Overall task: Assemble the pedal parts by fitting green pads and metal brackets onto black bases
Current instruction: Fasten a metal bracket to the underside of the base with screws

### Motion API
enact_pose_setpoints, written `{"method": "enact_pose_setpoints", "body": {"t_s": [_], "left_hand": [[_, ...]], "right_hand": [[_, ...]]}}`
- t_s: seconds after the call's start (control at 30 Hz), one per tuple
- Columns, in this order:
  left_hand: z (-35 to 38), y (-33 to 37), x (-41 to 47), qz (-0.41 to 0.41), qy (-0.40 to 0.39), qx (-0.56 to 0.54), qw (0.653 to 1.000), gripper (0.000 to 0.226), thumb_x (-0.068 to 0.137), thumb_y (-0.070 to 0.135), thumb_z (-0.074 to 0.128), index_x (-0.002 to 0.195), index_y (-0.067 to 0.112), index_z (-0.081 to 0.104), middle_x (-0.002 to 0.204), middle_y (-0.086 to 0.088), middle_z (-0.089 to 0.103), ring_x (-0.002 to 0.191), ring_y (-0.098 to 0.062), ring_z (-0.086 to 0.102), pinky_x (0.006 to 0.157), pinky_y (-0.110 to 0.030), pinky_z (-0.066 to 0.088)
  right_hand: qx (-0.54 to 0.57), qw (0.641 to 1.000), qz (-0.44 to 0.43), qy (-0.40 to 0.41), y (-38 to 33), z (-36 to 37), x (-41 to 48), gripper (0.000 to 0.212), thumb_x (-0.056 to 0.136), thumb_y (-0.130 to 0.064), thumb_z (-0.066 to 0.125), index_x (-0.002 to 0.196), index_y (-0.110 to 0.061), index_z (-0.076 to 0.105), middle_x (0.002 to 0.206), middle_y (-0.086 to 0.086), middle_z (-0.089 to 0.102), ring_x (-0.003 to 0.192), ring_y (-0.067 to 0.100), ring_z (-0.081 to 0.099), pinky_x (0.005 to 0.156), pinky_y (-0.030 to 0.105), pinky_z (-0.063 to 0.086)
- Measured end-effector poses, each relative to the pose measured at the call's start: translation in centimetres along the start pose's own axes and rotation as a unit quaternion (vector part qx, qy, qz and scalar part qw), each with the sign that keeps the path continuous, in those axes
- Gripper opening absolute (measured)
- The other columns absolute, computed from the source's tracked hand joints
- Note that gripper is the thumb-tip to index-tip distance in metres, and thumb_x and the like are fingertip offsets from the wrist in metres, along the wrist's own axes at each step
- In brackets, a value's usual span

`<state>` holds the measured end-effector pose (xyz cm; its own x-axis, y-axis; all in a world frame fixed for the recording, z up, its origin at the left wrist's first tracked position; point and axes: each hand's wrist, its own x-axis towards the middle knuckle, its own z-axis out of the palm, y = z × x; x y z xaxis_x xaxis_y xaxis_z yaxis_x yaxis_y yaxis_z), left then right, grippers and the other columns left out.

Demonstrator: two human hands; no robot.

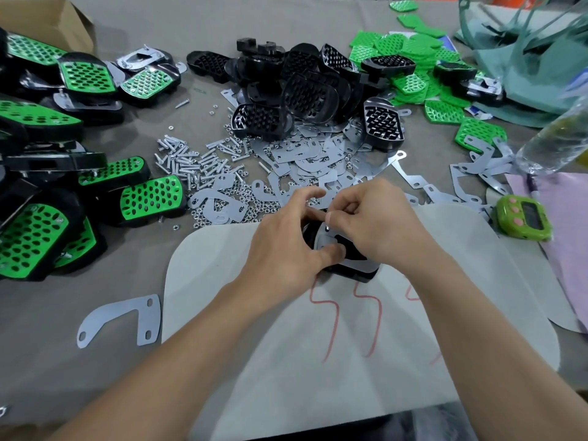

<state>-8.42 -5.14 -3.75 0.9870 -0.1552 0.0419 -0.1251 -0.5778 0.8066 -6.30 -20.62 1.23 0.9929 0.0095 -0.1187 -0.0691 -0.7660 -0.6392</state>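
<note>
Finished pedals (41,186): heaped at the far left of the bench (133,249), green faces up. My guess is they go there to stay out of the parts supply.
Spare bracket (124,319): lies flat by itself, just beside the white mat (318,361), so it's probably staged for the next pedal.
Screws (187,160) and nuts (222,208): loose piles right behind the mat, near enough to grab without looking.
Left hand (286,246): curled round the black base (359,275) from the left, with the thumb pressed on the metal bracket (362,265). Looks like it's clamping the plate so the holes stay lined up.
Black base: that's the piece being worked on, sitting at the far edge of the mat between both hands, bracket side up. Can't tell if a green pad is already underneath.
Right hand (372,224): fingertips pinched tight over the bracket's upper hole on a small fastener (327,227). It's too tiny to tell screw from nut, but I'd say it's being started by feel.
Bases pile (302,87) and bracket pile (315,160): straight ahead, brackets spilling toward the hands.
Green pads (413,58): piled at the back right, well apart from the work.
Green timer (523,222): parked just off the mat's right edge.
Plastic bottle (553,135): blurry, at the far right.
</note>
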Motion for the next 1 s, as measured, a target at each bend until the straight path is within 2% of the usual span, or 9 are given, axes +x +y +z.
{"method": "enact_pose_setpoints", "body": {"t_s": [0.13,0.2,0.3,0.43,0.53,0.6,0.73,0.83,1.0], "left_hand": [[-0.1,0.1,0.1,0.002,0.001,0.017,1.0,0.08,0.066,0.037,0.09,0.132,0.046,0.045,0.097,0.037,0.063,0.103,-0.011,0.06,0.084,-0.029,0.044],[0.0,0.1,0.1,0.006,0.004,0.017,1.0,0.08,0.064,0.037,0.091,0.131,0.045,0.047,0.097,0.033,0.065,0.1,-0.01,0.061,0.083,-0.028,0.043],[0.1,0.0,0.1,0.011,0.006,0.008,1.0,0.078,0.066,0.038,0.091,0.13,0.045,0.047,0.104,0.028,0.068,0.1,-0.008,0.061,0.082,-0.023,0.042],[0.1,-0.2,0.1,0.005,0.002,0.004,1.0,0.075,0.067,0.039,0.088,0.127,0.05,0.045,0.103,0.035,0.066,0.094,0.002,0.057,0.075,-0.007,0.037],[0.0,-0.2,0.0,0.004,-0.001,-0.001,1.0,0.073,0.067,0.041,0.086,0.127,0.051,0.045,0.104,0.034,0.067,0.097,0.008,0.057,0.074,-0.006,0.037],[0.0,-0.2,0.0,0.004,-0.001,0.0,1.0,0.072,0.068,0.04,0.086,0.127,0.05,0.045,0.106,0.033,0.068,0.096,0.001,0.058,0.077,-0.009,0.037],[0.0,-0.2,0.1,0.006,-0.003,0.002,1.0,0.071,0.068,0.04,0.086,0.127,0.049,0.046,0.102,0.036,0.066,0.095,0.005,0.057,0.074,-0.007,0.037],[0.0,-0.2,0.1,0.014,-0.005,0.0,1.0,0.07,0.067,0.042,0.083,0.125,0.05,0.044,0.098,0.037,0.064,0.095,0.016,0.054,0.075,-0.002,0.035],[0.0,-0.1,0.1,0.009,0.002,0.01,1.0,0.066,0.066,0.044,0.084,0.117,0.055,0.043,0.091,0.048,0.058,0.096,0.016,0.052,0.069,-0.006,0.038]], "right_hand": [[-0.083,0.995,-0.038,0.027,-1.1,0.2,-0.9,0.016,0.085,-0.018,0.065,0.071,-0.02,0.072,0.058,-0.005,0.063,0.064,0.015,0.058,0.057,0.028,0.045],[-0.135,0.988,-0.074,0.034,-1.4,0.3,-1.6,0.015,0.088,-0.022,0.064,0.077,-0.02,0.072,0.065,0.0,0.065,0.068,0.024,0.056,0.063,0.032,0.043],[-0.165,0.983,-0.082,0.024,-1.3,-0.1,-2.1,0.01,0.085,-0.02,0.065,0.085,-0.022,0.075,0.071,0.003,0.069,0.072,0.025,0.058,0.066,0.034,0.049],[-0.14,0.989,-0.039,-0.001,-1.3,-0.9,-1.5,0.018,0.083,-0.011,0.07,0.086,-0.026,0.079,0.073,0.004,0.07,0.075,0.023,0.064,0.067,0.035,0.056],[-0.134,0.99,-0.045,-0.014,-1.5,-1.4,-0.6,0.021,0.077,-0.013,0.075,0.075,-0.033,0.078,0.064,-0.008,0.068,0.07,0.015,0.066,0.062,0.026,0.053],[-0.131,0.99,-0.049,-0.03,-1.5,-1.7,-0.2,0.02,0.074,-0.015,0.079,0.069,-0.035,0.075,0.062,-0.01,0.068,0.068,0.011,0.066,0.064,0.026,0.055],[-0.141,0.985,-0.083,-0.054,-1.5,-2.1,0.2,0.016,0.075,-0.016,0.08,0.077,-0.033,0.079,0.06,-0.01,0.066,0.064,0.009,0.062,0.06,0.025,0.052],[-0.202,0.967,-0.141,-0.068,-1.8,-2.3,0.3,0.016,0.078,-0.016,0.075,0.082,-0.03,0.079,0.066,-0.004,0.068,0.065,0.015,0.059,0.061,0.032,0.054],[-0.306,0.927,-0.195,-0.1,-2.9,-2.5,0.5,0.023,0.079,-0.007,0.065,0.085,-0.026,0.075,0.076,0.005,0.068,0.073,0.029,0.06,0.067,0.042,0.058]]}}
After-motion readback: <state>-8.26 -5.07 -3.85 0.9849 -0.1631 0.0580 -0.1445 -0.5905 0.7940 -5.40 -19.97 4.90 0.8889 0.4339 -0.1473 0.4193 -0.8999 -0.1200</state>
